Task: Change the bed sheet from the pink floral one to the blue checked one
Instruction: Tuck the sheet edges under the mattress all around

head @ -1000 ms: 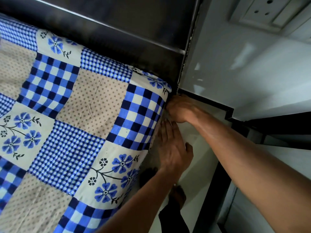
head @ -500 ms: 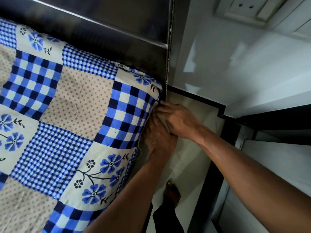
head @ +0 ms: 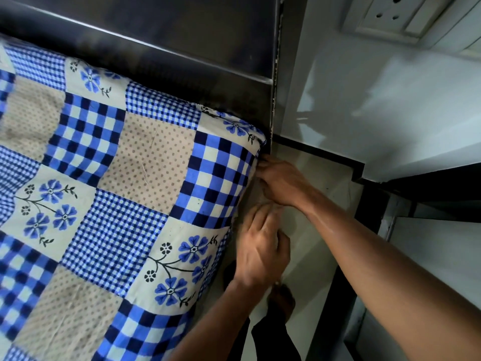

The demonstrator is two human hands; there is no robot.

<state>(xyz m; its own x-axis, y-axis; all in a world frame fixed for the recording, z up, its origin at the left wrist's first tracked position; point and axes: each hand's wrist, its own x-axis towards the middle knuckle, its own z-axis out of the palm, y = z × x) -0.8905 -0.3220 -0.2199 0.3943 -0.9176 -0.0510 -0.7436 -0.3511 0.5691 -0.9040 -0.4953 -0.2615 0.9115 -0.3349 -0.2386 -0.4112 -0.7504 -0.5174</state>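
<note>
Right hand [head: 282,182] fingers pinch blue checked sheet [head: 145,162] edge, headboard [head: 182,48] corner; left hand [head: 260,247] fingers together on side; floor strip [head: 312,252] narrow.

Mount: your one camera sits on your head, over a corner of the blue checked sheet [head: 130,204].
Facing: forward and steeply down, toward the dark headboard [head: 156,35], with the white wall [head: 390,113] to your right.
Nearness: close; the sheet fills the left half, and your left hand [head: 263,248] and right hand [head: 281,183] sit mid-frame.
Lens: wide-angle, edges bowed.
Below: pale floor [head: 328,175] shows between sheet and wall.
</note>
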